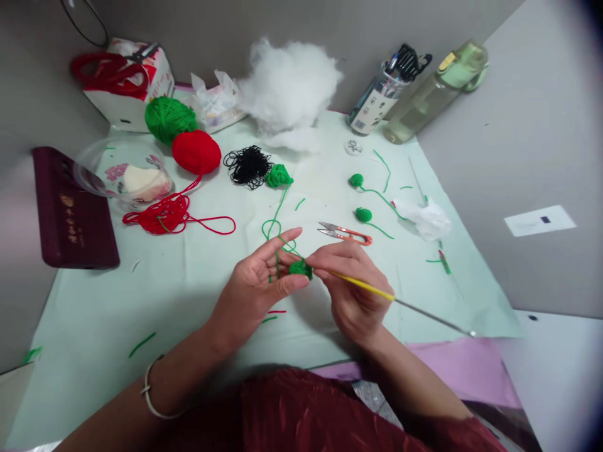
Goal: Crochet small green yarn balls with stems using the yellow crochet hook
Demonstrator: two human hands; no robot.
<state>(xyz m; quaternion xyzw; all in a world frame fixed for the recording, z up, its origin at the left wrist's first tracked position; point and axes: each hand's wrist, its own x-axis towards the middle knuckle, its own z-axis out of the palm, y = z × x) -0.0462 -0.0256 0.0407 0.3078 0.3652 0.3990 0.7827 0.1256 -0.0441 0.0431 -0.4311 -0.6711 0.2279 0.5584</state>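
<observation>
Between thumb and fingers, my left hand [257, 276] pinches a small green crochet piece [299, 270]. Green yarn [277, 242] loops around its raised fingers and runs back to a small green yarn ball [279, 176]. My right hand [355, 285] grips a crochet hook [367, 288] by its yellow handle, the metal end pointing to the lower right. The hook's other tip meets the green piece and is hidden by the fingers. Just beyond my right hand lie orange-handled thread snips [346, 234].
Two small green crocheted balls [363, 215] lie right of centre. Red yarn [164, 215], a red ball [196, 152], black cord [248, 167] and a plastic bowl [127, 172] are on the left. White stuffing [294, 85], a pen holder [377, 100] and a bottle [431, 94] stand along the back.
</observation>
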